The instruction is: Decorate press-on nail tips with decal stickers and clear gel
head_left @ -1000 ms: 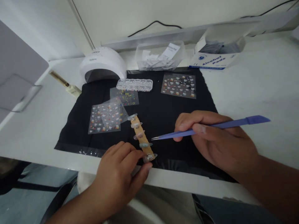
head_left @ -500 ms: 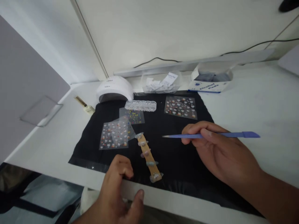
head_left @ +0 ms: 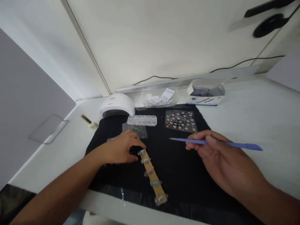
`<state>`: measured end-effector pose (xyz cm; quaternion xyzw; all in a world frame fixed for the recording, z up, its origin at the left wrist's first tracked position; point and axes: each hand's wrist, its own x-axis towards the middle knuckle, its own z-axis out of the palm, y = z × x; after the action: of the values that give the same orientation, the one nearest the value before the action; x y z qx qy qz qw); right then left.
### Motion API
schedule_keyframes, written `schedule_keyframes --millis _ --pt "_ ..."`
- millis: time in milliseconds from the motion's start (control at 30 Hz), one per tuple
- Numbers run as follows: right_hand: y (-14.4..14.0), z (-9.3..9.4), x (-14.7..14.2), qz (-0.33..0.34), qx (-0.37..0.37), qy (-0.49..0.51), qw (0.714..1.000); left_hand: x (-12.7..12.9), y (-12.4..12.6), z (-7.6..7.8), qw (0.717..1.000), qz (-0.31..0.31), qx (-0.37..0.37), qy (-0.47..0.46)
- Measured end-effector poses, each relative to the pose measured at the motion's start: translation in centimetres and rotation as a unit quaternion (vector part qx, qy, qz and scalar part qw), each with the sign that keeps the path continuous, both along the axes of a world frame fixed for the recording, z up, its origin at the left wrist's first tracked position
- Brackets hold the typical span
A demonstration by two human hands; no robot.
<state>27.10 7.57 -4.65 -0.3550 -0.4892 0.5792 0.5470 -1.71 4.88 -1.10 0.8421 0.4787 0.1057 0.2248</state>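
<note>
The white counter (head_left: 257,118) carries a black mat (head_left: 182,168) that reaches its near edge. A white nail lamp (head_left: 117,105) stands at the mat's far left corner, a box of alcohol pads (head_left: 205,96) past its far right corner. My left hand (head_left: 122,150) lies curled over the sticker sheets (head_left: 138,130), fingertips beside the far end of the wooden stick of nail tips (head_left: 152,176). My right hand (head_left: 222,165) pinches blue tweezers (head_left: 211,143), points toward the left.

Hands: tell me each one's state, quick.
Left hand: curled, palm down on the sticker sheets; grip cannot be told.
Right hand: closed on the purple tweezers.
</note>
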Motion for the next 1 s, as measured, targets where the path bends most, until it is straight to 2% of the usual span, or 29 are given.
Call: schedule_keyframes --millis 133,333,600,733,800,867,933,1000 --pt "0.1 0.2 0.1 -0.026 -0.012 -0.014 0.999 0.8 0.4 -0.6 1.0 -0.03 -0.007 0.0" --pt "0.5 0.4 0.1 -0.037 0.021 -0.038 0.998 0.1 0.7 -0.8 0.999 -0.043 -0.017 -0.016" --pt "1.5 1.0 0.2 -0.058 0.059 -0.051 0.995 0.2 -0.2 -2.3 0.999 0.011 0.014 -0.032" --pt "2.2 1.0 0.4 -0.098 0.076 -0.05 0.991 -1.1 -0.2 -1.3 0.999 0.019 0.028 -0.04" --pt "2.2 1.2 0.5 -0.115 0.09 -0.045 0.988 -2.4 0.3 -0.6 0.996 0.052 0.052 -0.046" --pt "2.0 1.5 0.4 -0.128 0.106 -0.037 0.985 -3.8 1.1 -0.3 0.988 0.117 0.087 -0.047" --pt "1.5 2.0 0.2 -0.134 0.124 -0.027 0.983 -4.7 2.0 -0.5 0.976 0.18 0.114 -0.041" --pt "0.9 2.7 -0.2 -0.133 0.146 -0.011 0.98 -5.0 2.7 -1.1 0.971 0.204 0.117 -0.03"
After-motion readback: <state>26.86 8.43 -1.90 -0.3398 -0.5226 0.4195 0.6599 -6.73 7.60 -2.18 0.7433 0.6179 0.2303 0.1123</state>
